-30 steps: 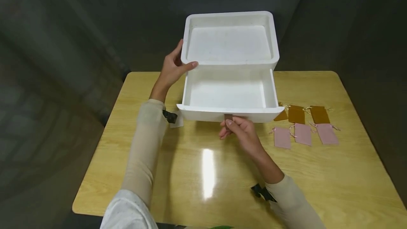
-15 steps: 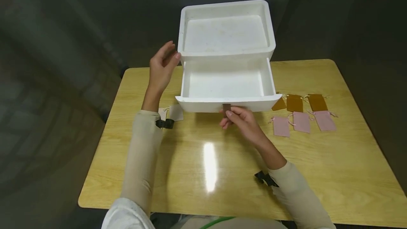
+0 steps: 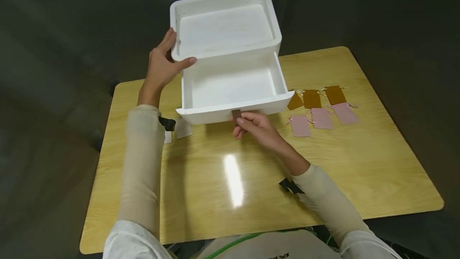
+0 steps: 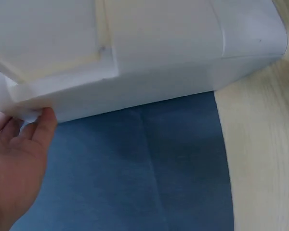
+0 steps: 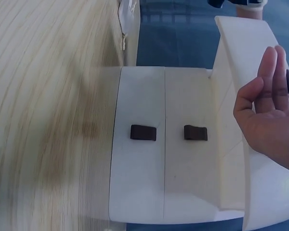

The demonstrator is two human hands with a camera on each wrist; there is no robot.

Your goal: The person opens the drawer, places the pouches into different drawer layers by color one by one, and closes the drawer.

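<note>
My right hand [image 3: 256, 128] pinches the brown pull tab [image 3: 236, 115] at the front of the open drawer [image 3: 230, 91], centre of the frame. My left hand [image 3: 162, 65] grips the upper left corner of the white box [image 3: 223, 23], thumb over the rim. To do this well, I judge I should pull the tab straight and level while bracing the box so it does not slide on the surface [image 3: 359, 163]. Small pink and brown pouches [image 3: 321, 118] lie right of the drawer, near but apart.
</note>
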